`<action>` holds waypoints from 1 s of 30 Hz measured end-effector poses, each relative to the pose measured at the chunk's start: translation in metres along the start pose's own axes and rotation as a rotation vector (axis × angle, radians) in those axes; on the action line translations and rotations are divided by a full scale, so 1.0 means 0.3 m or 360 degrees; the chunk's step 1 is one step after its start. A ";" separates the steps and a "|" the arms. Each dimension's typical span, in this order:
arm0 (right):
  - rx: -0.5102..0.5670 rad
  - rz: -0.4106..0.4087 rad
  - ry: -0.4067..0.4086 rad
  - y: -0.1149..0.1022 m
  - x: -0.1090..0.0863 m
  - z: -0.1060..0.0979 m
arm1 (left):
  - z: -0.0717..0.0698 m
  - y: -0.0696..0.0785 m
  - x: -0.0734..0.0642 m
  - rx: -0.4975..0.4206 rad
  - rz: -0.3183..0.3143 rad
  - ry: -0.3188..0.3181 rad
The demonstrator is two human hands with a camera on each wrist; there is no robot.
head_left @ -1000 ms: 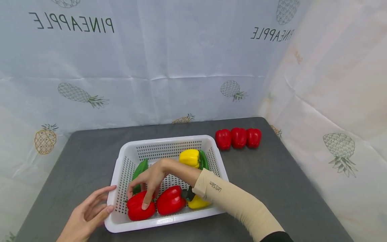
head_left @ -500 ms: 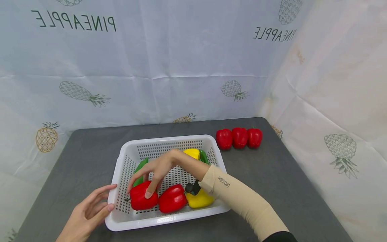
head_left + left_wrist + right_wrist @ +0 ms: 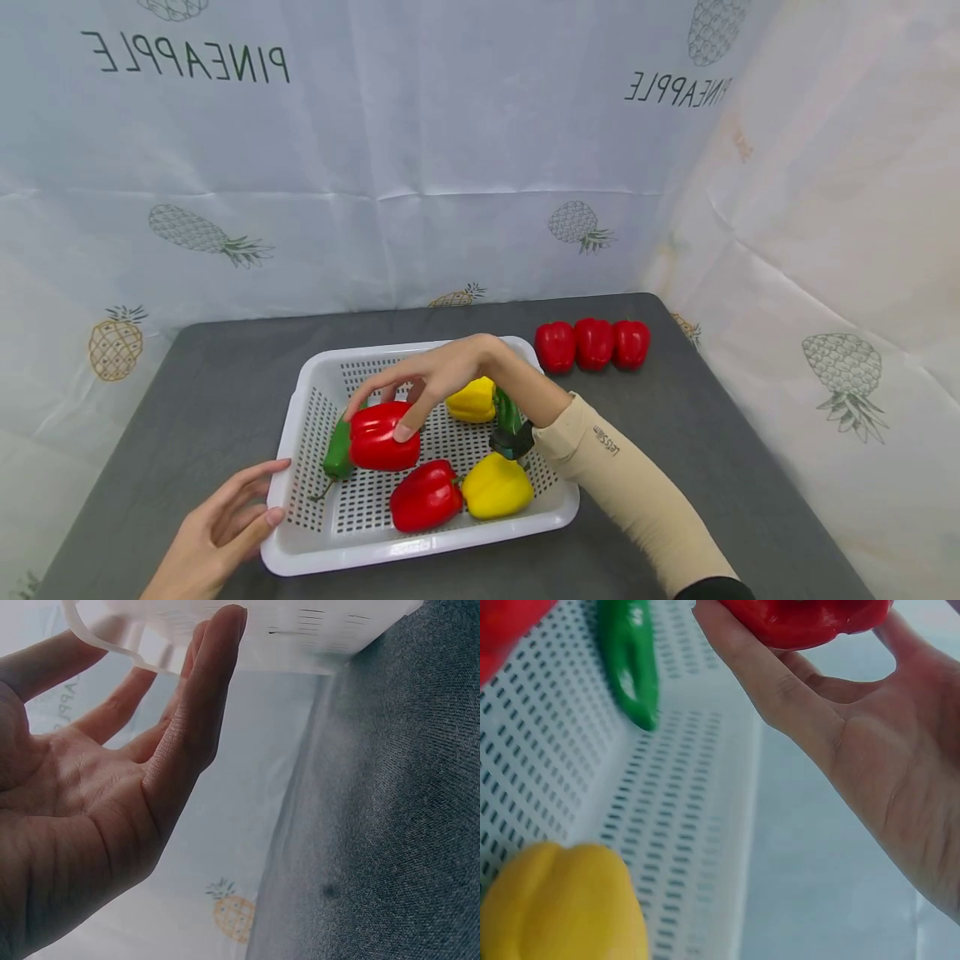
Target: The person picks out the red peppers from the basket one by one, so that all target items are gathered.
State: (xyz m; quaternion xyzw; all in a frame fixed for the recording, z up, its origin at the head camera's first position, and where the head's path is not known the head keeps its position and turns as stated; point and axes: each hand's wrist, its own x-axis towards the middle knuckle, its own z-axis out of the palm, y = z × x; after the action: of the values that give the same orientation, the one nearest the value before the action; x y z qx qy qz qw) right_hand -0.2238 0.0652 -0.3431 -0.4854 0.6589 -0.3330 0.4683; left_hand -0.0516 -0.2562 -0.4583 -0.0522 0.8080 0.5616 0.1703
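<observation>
My right hand [image 3: 435, 372] grips a red bell pepper [image 3: 381, 437] from above, thumb on its near side and fingers on the far side. In the right wrist view the held pepper [image 3: 810, 619] is raised over the basket. At the left end of the white slotted basket [image 3: 420, 546], my left hand [image 3: 217, 525] touches the rim with fingertips and thumb. Inside lie a second red bell pepper [image 3: 426, 497], a yellow bell pepper [image 3: 498, 487] beside it and another yellow bell pepper [image 3: 471, 402] farther back. A long green pepper [image 3: 338, 450] is partly hidden behind the held one.
Three red bell peppers [image 3: 592, 344] stand in a row on the dark grey table [image 3: 675, 467], beyond the basket's back right corner. Another long green pepper [image 3: 507, 411] lies at the basket's right side. A pineapple-print cloth [image 3: 450, 150] hangs behind and beside the table.
My right hand has lifted the red bell pepper from the basket's front left and carried it back and right, uncovering more of the green pepper. My left hand stays at the rim.
</observation>
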 end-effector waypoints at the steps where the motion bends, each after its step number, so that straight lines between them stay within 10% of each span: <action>1: -0.0005 -0.0006 0.0025 -0.003 -0.018 -0.004 | 0.000 0.001 0.000 -0.0001 -0.0006 0.0001; 30: 0.0130 0.0089 0.0958 0.120 -0.641 -0.011 | 0.007 -0.026 0.002 -0.0030 0.0214 0.0059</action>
State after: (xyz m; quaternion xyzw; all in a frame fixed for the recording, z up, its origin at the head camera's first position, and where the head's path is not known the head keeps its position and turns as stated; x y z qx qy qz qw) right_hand -0.2214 0.2591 -0.3176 -0.3275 0.7672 -0.4750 0.2801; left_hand -0.0495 -0.2569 -0.4660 -0.0097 0.8073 0.5784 0.1167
